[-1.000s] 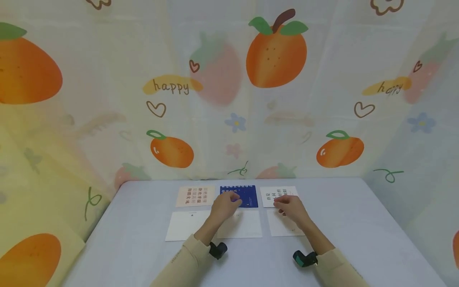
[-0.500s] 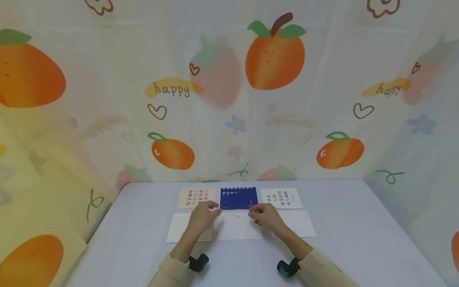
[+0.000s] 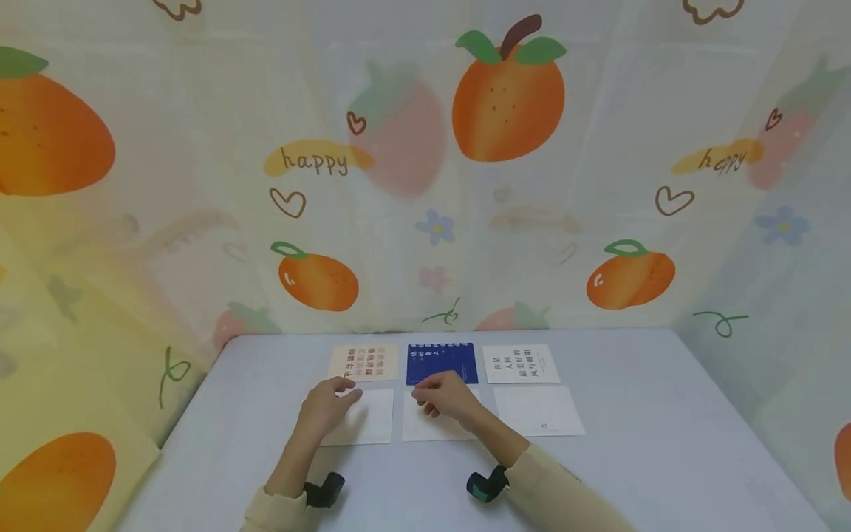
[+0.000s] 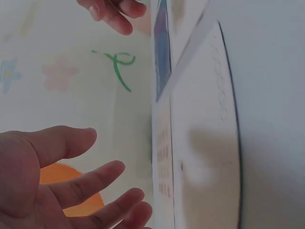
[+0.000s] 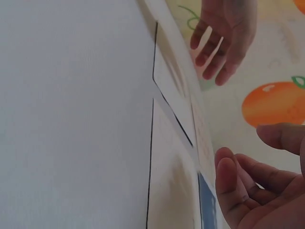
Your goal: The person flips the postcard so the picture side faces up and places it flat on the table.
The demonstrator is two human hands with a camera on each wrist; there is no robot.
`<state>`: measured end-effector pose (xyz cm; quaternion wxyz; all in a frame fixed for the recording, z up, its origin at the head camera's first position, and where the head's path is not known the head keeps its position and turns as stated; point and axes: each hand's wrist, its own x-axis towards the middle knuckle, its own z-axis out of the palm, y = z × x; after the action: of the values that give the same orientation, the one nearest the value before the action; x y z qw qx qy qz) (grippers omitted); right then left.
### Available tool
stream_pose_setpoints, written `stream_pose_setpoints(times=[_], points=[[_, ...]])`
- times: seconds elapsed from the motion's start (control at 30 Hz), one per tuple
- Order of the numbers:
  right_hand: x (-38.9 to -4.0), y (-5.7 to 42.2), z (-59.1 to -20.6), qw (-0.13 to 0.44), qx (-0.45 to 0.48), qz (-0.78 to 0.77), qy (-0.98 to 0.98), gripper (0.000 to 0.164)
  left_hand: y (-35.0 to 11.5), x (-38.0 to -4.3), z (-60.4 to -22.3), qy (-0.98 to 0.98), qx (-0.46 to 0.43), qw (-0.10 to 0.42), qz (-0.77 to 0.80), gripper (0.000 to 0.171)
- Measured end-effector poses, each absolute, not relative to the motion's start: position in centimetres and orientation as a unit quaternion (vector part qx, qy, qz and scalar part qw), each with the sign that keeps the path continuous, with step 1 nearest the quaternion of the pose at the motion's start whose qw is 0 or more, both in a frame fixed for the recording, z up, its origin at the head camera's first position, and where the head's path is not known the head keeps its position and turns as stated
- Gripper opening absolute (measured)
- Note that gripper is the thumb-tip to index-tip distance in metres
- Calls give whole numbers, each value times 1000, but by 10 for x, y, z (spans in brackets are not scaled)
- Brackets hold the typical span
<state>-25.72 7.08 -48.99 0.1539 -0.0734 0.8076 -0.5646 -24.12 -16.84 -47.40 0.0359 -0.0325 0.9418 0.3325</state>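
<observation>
My left hand (image 3: pixel 324 408) hovers over the lower-left white card (image 3: pixel 374 418), its fingers relaxed and holding nothing. Above the lower-middle white card (image 3: pixel 420 425) is my right hand (image 3: pixel 450 400), fingers loosely bent, with a gap to the thumb in the right wrist view. Behind these lie a beige card (image 3: pixel 366 360) with printed characters, a dark blue card (image 3: pixel 442 362) and a white card (image 3: pixel 521 364) with black characters. The lower-right white card (image 3: pixel 540 412) shows fully. My hands partly cover the two other lower cards. In the left wrist view, the left fingers (image 4: pixel 90 183) are spread, off the cards.
The cards lie in two rows on a pale table (image 3: pixel 665 428). A fruit-printed curtain (image 3: pixel 425 222) rises behind the table and along both sides. A small black camera sits at each wrist, the left camera (image 3: pixel 324 490) and the right camera (image 3: pixel 487 484).
Both hands have moved left across the cards, the left from near the blue card to the lower-left card, the right from the right-hand cards to the lower-middle one. The cards have stayed put.
</observation>
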Motion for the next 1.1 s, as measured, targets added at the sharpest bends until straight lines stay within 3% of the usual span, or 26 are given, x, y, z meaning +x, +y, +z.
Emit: stream_pose_setpoints(times=[0.67,1.1], points=[[-250,26,-492,208,-30,-554,805,25,-231,-231,-482,940,-111,78,314,51],[-245,17,-493,212,-10,-561,800,23,-226,-227,-494,936,-136,102,307,46]])
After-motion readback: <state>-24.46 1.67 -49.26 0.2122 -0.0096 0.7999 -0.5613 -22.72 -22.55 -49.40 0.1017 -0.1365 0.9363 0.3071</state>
